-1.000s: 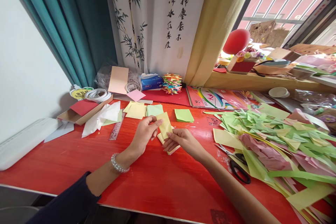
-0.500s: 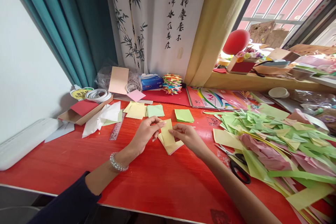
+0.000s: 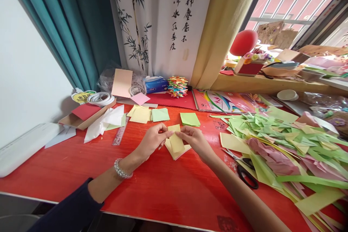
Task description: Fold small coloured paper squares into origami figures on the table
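Between my two hands is a small folded yellow paper (image 3: 176, 143), a narrow rectangle tilted slightly off upright. My left hand (image 3: 154, 139) pinches its upper left edge with thumb and finger. At the upper right corner, my right hand (image 3: 196, 140) grips the same paper, thumb in front. Under it, on the red table, lies a small stack of pale paper squares (image 3: 187, 148), partly covered. Just beyond my hands sit a bright green paper stack (image 3: 190, 119), a mint green stack (image 3: 160, 114) and pale yellow squares (image 3: 139, 114).
Black-handled scissors (image 3: 247, 175) lie right of my right arm, beside a big heap of green, yellow and pink paper pieces (image 3: 272, 130). Left are a clear ruler (image 3: 119, 134), white tissue (image 3: 104, 123) and a cardboard tray (image 3: 88, 121). A blue tissue pack (image 3: 156, 85) stands behind.
My right hand has slid up from the paper's side to its upper right corner. The paper's top has tipped a little to the right. My left hand keeps its pinch.
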The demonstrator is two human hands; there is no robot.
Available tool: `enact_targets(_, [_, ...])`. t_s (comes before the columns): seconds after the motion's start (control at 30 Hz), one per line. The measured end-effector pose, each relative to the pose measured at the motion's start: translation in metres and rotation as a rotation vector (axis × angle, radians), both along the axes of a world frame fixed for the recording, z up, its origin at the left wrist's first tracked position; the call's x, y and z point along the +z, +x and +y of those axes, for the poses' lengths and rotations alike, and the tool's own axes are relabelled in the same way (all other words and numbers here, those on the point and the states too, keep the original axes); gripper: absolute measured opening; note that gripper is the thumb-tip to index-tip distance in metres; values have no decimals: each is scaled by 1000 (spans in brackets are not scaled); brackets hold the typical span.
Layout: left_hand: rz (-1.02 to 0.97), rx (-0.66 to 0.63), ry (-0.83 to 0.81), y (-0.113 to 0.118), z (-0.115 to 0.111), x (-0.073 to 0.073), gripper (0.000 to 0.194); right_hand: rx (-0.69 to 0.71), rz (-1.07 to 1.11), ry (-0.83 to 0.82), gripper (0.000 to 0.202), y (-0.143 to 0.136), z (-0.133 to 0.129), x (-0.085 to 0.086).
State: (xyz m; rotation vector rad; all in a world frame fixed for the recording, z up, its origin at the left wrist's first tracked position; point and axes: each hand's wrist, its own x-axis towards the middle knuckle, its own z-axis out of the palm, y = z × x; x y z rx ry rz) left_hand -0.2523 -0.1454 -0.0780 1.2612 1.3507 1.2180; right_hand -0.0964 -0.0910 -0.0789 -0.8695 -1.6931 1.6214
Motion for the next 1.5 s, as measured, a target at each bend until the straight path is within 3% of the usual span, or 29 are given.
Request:
enact_targets(0.3, [87, -125, -7, 10, -4, -3, 29, -8, -125, 306, 20, 1, -5, 2])
enact_targets(0.43, [99, -105, -42, 11, -3, -4, 32, -164, -262, 441, 19, 1, -7, 1])
enact_targets(0.57, [143, -150, -49, 11, -3, -5, 28, -307, -297, 442, 25, 4, 0, 3])
enact_targets(0.77, [254, -299, -40, 12, -8, 0, 23, -505, -373, 474, 34, 32, 36, 1])
enact_targets(0.83, [316, -261, 0, 9, -7, 1, 21, -475, -441, 460, 35, 44, 49, -2])
enact_targets(0.93, [514, -85, 125, 2, -2, -3, 21, -365, -547, 444, 25, 53, 58, -8])
enact_targets(1.07, [833, -58, 157, -7, 5, -17, 49, -395, -595, 497, 24, 47, 52, -8])
enact_targets(1.27, [768, -55, 105, -9, 4, -23, 24, -478, -484, 517, 36, 37, 42, 3])
enact_targets(1.37, [693, -47, 83, -11, 6, -18, 12, -396, -403, 439, 37, 32, 38, 2])
enact_targets(1.5, [582, -24, 83, -16, 10, -8, 16, -228, -286, 346, 32, 22, 31, -1])
